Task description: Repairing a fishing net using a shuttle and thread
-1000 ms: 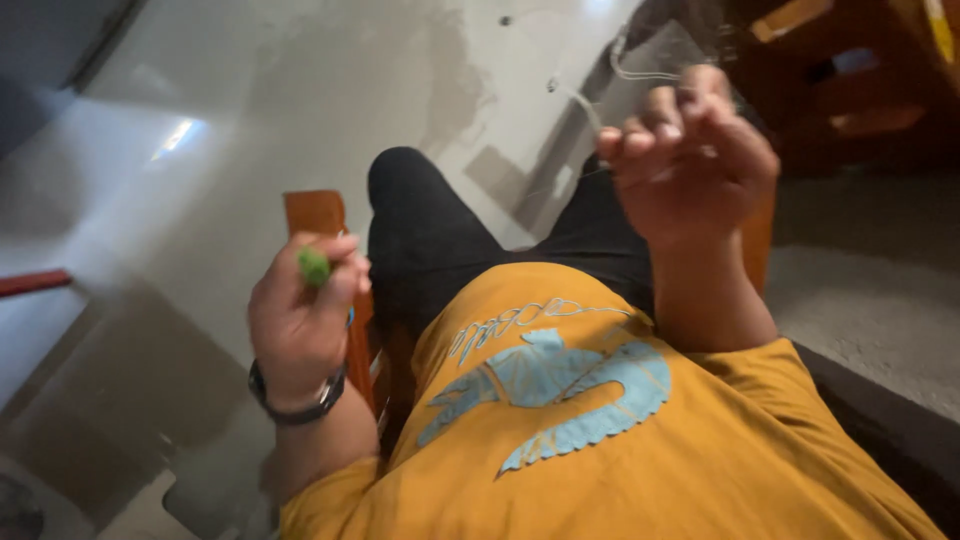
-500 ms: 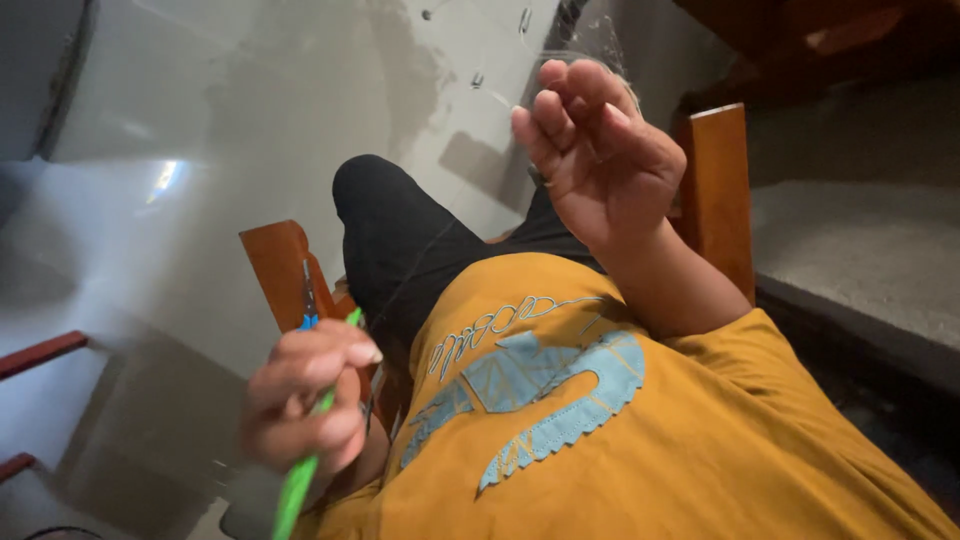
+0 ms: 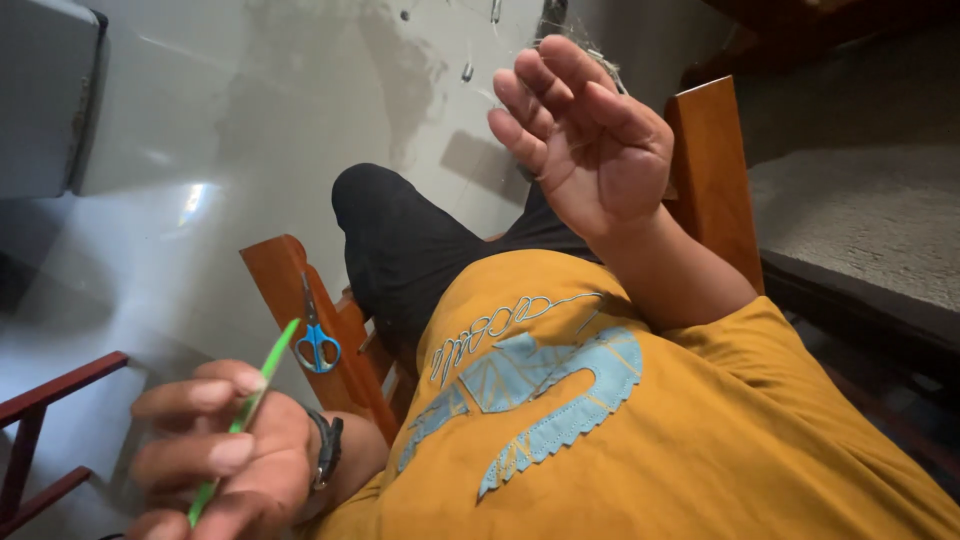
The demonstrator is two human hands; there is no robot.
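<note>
**Green stick up, right hand open**

Thin green stick (image 3: 245,405) pinched in the left hand (image 3: 225,450), low in the left corner of the view. Fingers curled tight around it, tip pointing up and away. Dark watch band (image 3: 325,450) on that wrist.

A moment ago only a short green bit showing from a closed fist; now the whole long stick out in the open and held like a pencil. So, by the look of it, the stick is gripped and ready for use.

Just past the stick, small blue-handled scissors (image 3: 315,335) lying on the wooden chair arm (image 3: 290,290), not touched by either hand.

Right hand (image 3: 590,145) lifted high over the lap, palm open, fingers spread a little and bent, holding nothing. Lower and more closed a second ago, with something thin near the fingers; now wide and free.

Further out, black trousers (image 3: 400,240) and a yellow shirt (image 3: 650,430) with a light blue picture on it. Other wooden chair arm (image 3: 710,170) just behind the right hand. Shiny grey floor (image 3: 230,120) below, red bars (image 3: 40,420) at the left edge, and a grey step (image 3: 860,210) on the right.
</note>
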